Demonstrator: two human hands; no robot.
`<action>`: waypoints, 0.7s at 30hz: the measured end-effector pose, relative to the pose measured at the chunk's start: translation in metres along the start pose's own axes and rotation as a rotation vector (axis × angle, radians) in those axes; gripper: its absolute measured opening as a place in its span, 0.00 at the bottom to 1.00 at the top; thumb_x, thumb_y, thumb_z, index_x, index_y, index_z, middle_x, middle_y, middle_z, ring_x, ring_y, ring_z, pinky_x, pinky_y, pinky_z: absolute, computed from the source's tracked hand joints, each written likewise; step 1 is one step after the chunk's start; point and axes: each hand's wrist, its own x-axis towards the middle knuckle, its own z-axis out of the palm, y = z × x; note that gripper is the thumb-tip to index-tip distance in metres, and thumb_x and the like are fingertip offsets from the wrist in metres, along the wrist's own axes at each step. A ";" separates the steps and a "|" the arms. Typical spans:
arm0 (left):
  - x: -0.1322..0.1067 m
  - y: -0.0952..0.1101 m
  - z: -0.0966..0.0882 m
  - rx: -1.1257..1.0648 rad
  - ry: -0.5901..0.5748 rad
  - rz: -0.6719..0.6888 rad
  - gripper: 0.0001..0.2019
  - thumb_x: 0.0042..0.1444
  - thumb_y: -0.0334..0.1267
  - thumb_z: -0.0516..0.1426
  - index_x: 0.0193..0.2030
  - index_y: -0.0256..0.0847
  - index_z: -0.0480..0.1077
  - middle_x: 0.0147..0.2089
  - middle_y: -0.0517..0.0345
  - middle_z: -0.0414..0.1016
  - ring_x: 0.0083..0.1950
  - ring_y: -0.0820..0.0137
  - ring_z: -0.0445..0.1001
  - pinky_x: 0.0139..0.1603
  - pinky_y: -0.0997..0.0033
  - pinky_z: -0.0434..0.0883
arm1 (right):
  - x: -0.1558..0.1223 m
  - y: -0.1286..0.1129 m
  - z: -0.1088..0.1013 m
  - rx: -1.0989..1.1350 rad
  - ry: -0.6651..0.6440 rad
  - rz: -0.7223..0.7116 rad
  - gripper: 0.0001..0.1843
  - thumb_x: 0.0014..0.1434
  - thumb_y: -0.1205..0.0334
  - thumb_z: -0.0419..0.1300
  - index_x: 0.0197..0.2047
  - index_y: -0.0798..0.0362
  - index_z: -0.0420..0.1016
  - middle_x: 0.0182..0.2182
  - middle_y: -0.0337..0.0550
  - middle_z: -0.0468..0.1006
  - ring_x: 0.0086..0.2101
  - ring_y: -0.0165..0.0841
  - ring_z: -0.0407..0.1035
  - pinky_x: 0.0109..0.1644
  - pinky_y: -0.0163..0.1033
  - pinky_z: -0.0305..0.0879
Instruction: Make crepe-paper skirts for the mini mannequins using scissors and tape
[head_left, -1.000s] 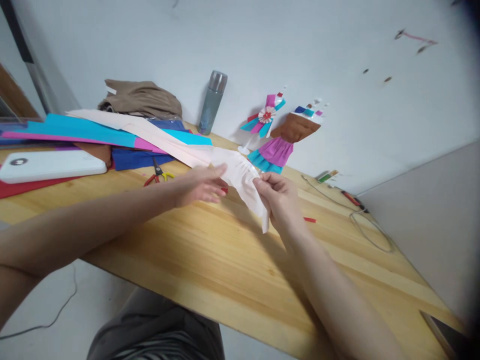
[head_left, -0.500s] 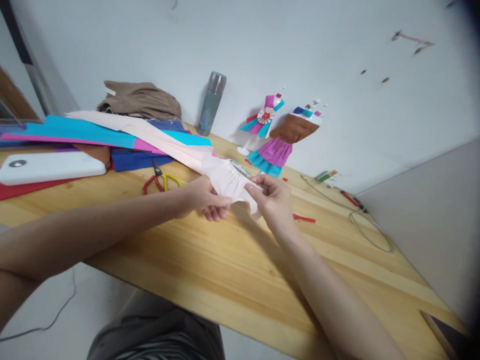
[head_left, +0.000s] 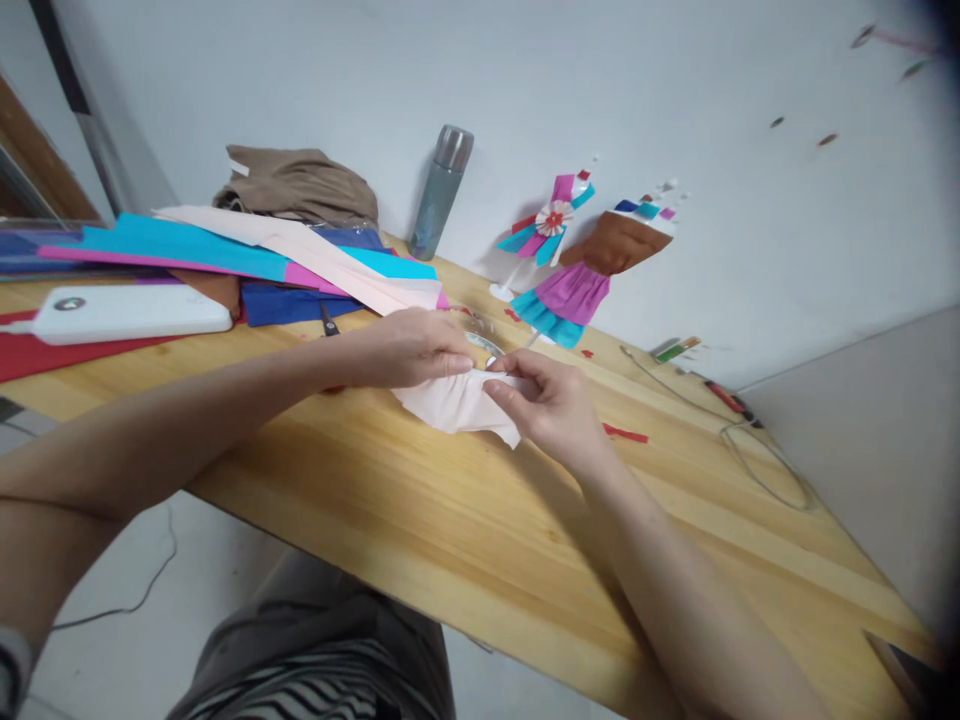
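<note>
A strip of pale pink crepe paper point(head_left: 457, 405) lies gathered on the wooden table point(head_left: 465, 520) in the middle of the view. My left hand point(head_left: 416, 350) rests over its upper edge with the fingers closed on the paper. My right hand point(head_left: 547, 405) pinches the same edge from the right, thumb and fingers together. The long tail of the strip runs back left over a stack of coloured paper sheets point(head_left: 225, 260). A roll of clear tape point(head_left: 484, 345) peeks out just behind my fingers.
Scissors point(head_left: 328, 322) lie partly hidden behind my left wrist. A white box point(head_left: 127, 312) sits at the left, a grey flask point(head_left: 441, 192) and brown cloth point(head_left: 300, 187) by the wall. Two paper dress models point(head_left: 581, 265) stand behind. A wire point(head_left: 757, 450) and red scraps point(head_left: 626, 434) lie right.
Both hands have lowered the pink paper from above the table onto its surface and drawn it together. My left hand now covers its top edge and hides most of the scissors.
</note>
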 end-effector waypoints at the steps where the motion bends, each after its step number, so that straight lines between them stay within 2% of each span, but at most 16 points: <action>1: 0.000 -0.003 0.003 0.027 -0.075 -0.003 0.12 0.56 0.38 0.51 0.30 0.39 0.74 0.30 0.58 0.75 0.34 0.72 0.71 0.37 0.75 0.63 | 0.000 -0.001 0.000 -0.003 -0.009 -0.013 0.05 0.53 0.63 0.59 0.34 0.54 0.74 0.24 0.38 0.73 0.24 0.29 0.63 0.28 0.34 0.56; 4: -0.001 -0.005 0.007 0.075 -0.187 -0.024 0.14 0.58 0.37 0.48 0.25 0.38 0.70 0.24 0.60 0.71 0.27 0.74 0.67 0.30 0.75 0.58 | -0.001 -0.002 0.000 0.002 -0.043 -0.036 0.07 0.53 0.63 0.59 0.36 0.54 0.75 0.24 0.38 0.73 0.23 0.28 0.63 0.27 0.34 0.57; 7: -0.001 -0.005 0.008 0.174 -0.113 -0.040 0.14 0.57 0.38 0.49 0.25 0.38 0.70 0.25 0.59 0.70 0.30 0.72 0.67 0.32 0.74 0.57 | -0.002 -0.002 0.000 -0.030 0.048 -0.034 0.10 0.52 0.63 0.60 0.39 0.55 0.74 0.20 0.35 0.68 0.20 0.27 0.60 0.25 0.33 0.54; 10: 0.000 -0.005 0.009 0.282 -0.027 -0.037 0.14 0.58 0.39 0.49 0.26 0.38 0.69 0.26 0.57 0.69 0.33 0.69 0.67 0.34 0.72 0.58 | -0.002 -0.003 0.000 -0.126 0.177 -0.033 0.08 0.51 0.62 0.61 0.36 0.55 0.73 0.18 0.33 0.64 0.19 0.26 0.56 0.24 0.34 0.51; 12: 0.000 -0.006 0.011 0.305 0.015 -0.015 0.15 0.59 0.39 0.48 0.25 0.38 0.69 0.27 0.56 0.70 0.34 0.68 0.67 0.36 0.71 0.59 | -0.002 -0.005 0.001 -0.156 0.198 -0.022 0.05 0.51 0.62 0.61 0.31 0.54 0.71 0.17 0.33 0.64 0.18 0.26 0.55 0.23 0.33 0.50; 15: -0.001 -0.004 0.015 0.300 0.074 0.001 0.15 0.60 0.38 0.47 0.25 0.37 0.69 0.28 0.56 0.71 0.35 0.68 0.67 0.39 0.71 0.60 | -0.004 -0.010 0.005 -0.154 0.199 -0.029 0.08 0.53 0.62 0.59 0.25 0.53 0.67 0.17 0.34 0.65 0.18 0.25 0.56 0.22 0.33 0.50; 21: -0.003 0.001 0.020 0.200 0.127 -0.019 0.15 0.59 0.36 0.48 0.23 0.37 0.66 0.25 0.58 0.67 0.33 0.70 0.65 0.37 0.73 0.60 | -0.014 -0.015 0.017 -0.223 0.225 -0.164 0.06 0.57 0.66 0.57 0.28 0.53 0.67 0.19 0.36 0.70 0.19 0.26 0.60 0.24 0.33 0.55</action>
